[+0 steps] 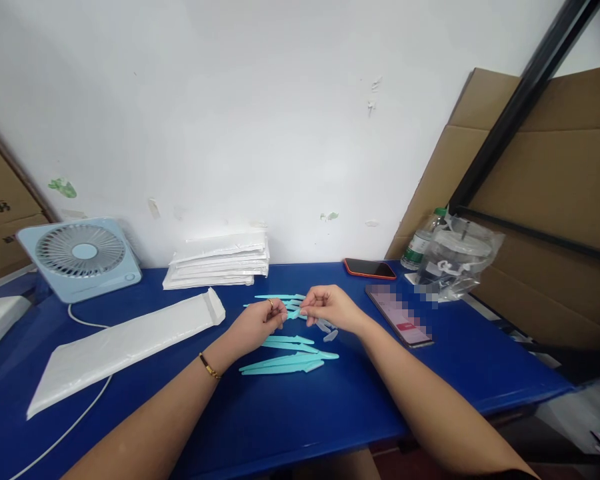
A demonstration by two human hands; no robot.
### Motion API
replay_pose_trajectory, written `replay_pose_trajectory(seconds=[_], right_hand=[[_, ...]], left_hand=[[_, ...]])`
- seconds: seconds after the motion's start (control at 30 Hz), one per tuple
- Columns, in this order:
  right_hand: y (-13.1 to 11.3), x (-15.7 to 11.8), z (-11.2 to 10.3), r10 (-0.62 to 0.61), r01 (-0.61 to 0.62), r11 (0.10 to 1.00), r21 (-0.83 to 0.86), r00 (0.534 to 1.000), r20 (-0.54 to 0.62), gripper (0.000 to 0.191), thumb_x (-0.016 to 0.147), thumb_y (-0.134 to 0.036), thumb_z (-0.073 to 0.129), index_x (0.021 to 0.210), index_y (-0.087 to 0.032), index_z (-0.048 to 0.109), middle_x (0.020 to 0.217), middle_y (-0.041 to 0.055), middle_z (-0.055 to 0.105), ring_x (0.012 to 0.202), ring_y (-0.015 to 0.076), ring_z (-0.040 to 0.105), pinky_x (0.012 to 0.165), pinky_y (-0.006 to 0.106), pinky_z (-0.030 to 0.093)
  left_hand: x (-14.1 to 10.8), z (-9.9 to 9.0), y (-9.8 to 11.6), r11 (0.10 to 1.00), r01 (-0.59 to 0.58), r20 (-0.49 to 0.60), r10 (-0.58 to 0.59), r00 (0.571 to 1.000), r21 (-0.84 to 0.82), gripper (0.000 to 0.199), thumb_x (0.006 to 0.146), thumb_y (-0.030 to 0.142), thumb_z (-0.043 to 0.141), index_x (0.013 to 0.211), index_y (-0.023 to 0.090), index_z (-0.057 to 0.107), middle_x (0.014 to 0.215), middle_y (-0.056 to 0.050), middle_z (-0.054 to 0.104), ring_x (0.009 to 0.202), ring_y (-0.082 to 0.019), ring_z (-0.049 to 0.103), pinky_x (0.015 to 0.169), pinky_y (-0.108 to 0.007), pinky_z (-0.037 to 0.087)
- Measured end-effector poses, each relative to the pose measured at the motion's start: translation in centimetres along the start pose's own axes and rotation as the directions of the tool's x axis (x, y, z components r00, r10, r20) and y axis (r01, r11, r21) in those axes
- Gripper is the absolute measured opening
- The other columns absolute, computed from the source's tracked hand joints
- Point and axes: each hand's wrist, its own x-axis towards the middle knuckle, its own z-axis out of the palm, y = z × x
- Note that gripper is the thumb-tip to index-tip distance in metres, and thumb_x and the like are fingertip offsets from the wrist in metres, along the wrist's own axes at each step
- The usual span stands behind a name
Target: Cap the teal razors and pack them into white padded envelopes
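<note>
Between my two hands is a turquoise eyebrow razor (293, 314), its ends partly hidden by fingers. My left hand (261, 323) is closed in a pinch at its left side. My right hand (334, 308) pinches the other side with thumb and forefinger. Several more turquoise razors (290, 363) lie on the blue table (300, 413) just below my hands. Behind the fingers lie further razors (279, 296), partly covered. Small clear plastic caps (331, 335) rest under my right hand.
To the left lie a white padded mailer (125, 347) and a light blue fan (83, 257) with a white cable. A stack of white mailers (217, 260) is against the wall. Right of my hands are two phones (370, 269), a bottle (423, 240) and a bagged cup (457, 257).
</note>
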Motion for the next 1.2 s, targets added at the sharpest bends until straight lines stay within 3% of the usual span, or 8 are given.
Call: replay_pose_trajectory(seconds=[0.2, 0.3, 0.4, 0.6, 0.73, 0.83, 0.93, 1.2], right_hand=[[0.7, 0.6, -1.0, -0.059, -0.01, 0.943, -0.331, 0.979, -0.197, 0.028, 0.07, -0.038, 0.069, 0.088, -0.016, 0.067, 0.072, 0.0042, 0.068, 0.064, 0.0146, 0.063, 0.06, 0.026, 0.048], [0.1, -0.1, -2.8, -0.141, -0.012, 0.799, -0.601, 0.968, -0.207, 0.018, 0.072, -0.034, 0.067, 0.081, -0.019, 0.071, 0.082, 0.0045, 0.067, 0.07, 0.0138, 0.06, 0.062, 0.024, 0.045], [-0.7, -1.1, -3.6, 0.029, -0.069, 0.739, -0.67, 0.997, -0.07, 0.015, 0.071, -0.033, 0.066, 0.072, -0.018, 0.071, 0.071, 0.0017, 0.066, 0.059, 0.0113, 0.056, 0.054, 0.022, 0.04], [-0.1, -1.4, -2.4, 0.19, -0.121, 0.664, -0.738, 0.982, 0.01, 0.008, 0.062, -0.022, 0.07, 0.068, -0.017, 0.067, 0.065, 0.0005, 0.066, 0.056, 0.0117, 0.057, 0.05, 0.021, 0.037], [0.5, -0.9, -2.2, 0.088, -0.108, 0.814, -0.57, 0.994, -0.062, 0.009, 0.07, -0.025, 0.065, 0.07, -0.018, 0.062, 0.062, 0.0007, 0.063, 0.055, 0.0122, 0.057, 0.05, 0.022, 0.041], [0.2, -0.7, -2.2, 0.065, -0.089, 0.984, -0.156, 0.986, -0.156, 0.022, 0.075, -0.036, 0.064, 0.087, -0.019, 0.057, 0.061, -0.0017, 0.059, 0.056, 0.0137, 0.062, 0.052, 0.024, 0.048], [-0.3, -0.6, -1.8, 0.042, -0.012, 0.989, 0.148, 0.978, -0.203, 0.034, 0.072, -0.039, 0.069, 0.095, -0.019, 0.053, 0.071, -0.0007, 0.061, 0.067, 0.0166, 0.068, 0.057, 0.025, 0.053], [-0.4, -0.4, -1.3, -0.01, 0.041, 0.993, 0.107, 0.961, -0.277, 0.029, 0.071, -0.04, 0.069, 0.084, -0.017, 0.056, 0.066, 0.0002, 0.062, 0.064, 0.0147, 0.065, 0.054, 0.023, 0.051]], left_hand=[[0.0, -0.4, 0.4, 0.943, -0.038, -0.255, 0.128, 0.958, 0.33, 0.024, 0.08, 0.032, 0.053, 0.103, 0.024, 0.058, 0.1, -0.003, 0.061, 0.093, -0.021, 0.055, 0.08, -0.031, 0.041], [-0.4, -0.8, 0.6, 0.918, -0.075, -0.113, 0.128, 0.985, 0.389, 0.017, 0.077, 0.033, 0.057, 0.09, 0.024, 0.062, 0.094, -0.002, 0.062, 0.09, -0.02, 0.055, 0.076, -0.029, 0.041], [-0.6, -0.7, 0.6, 0.914, -0.109, 0.062, 0.092, 0.994, 0.39, 0.011, 0.075, 0.033, 0.059, 0.079, 0.024, 0.065, 0.084, 0.0, 0.064, 0.082, -0.018, 0.056, 0.07, -0.027, 0.039], [-0.7, -0.2, 0.5, 0.95, -0.004, 0.068, -0.018, 0.998, 0.313, 0.015, 0.076, 0.034, 0.055, 0.07, 0.022, 0.063, 0.073, -0.001, 0.063, 0.066, -0.016, 0.054, 0.057, -0.025, 0.034], [-0.6, -0.4, 0.1, 0.979, 0.078, -0.023, -0.075, 0.997, 0.188, 0.021, 0.079, 0.039, 0.05, 0.077, 0.021, 0.06, 0.064, 0.001, 0.058, 0.057, -0.015, 0.048, 0.051, -0.025, 0.03], [-0.3, -0.6, 0.0, 0.995, 0.078, -0.048, -0.075, 0.996, 0.069, 0.023, 0.08, 0.042, 0.049, 0.078, 0.02, 0.058, 0.066, 0.001, 0.059, 0.058, -0.014, 0.047, 0.052, -0.024, 0.032], [0.0, -0.7, 0.0, 0.996, 0.078, -0.065, -0.081, 0.995, -0.037, 0.025, 0.079, 0.042, 0.051, 0.078, 0.018, 0.057, 0.071, 0.0, 0.061, 0.062, -0.013, 0.048, 0.056, -0.023, 0.035], [0.3, -0.6, -0.7, 0.988, 0.094, -0.065, -0.103, 0.993, -0.125, 0.026, 0.078, 0.043, 0.051, 0.078, 0.017, 0.055, 0.07, 0.0, 0.058, 0.063, -0.013, 0.051, 0.059, -0.024, 0.039]])
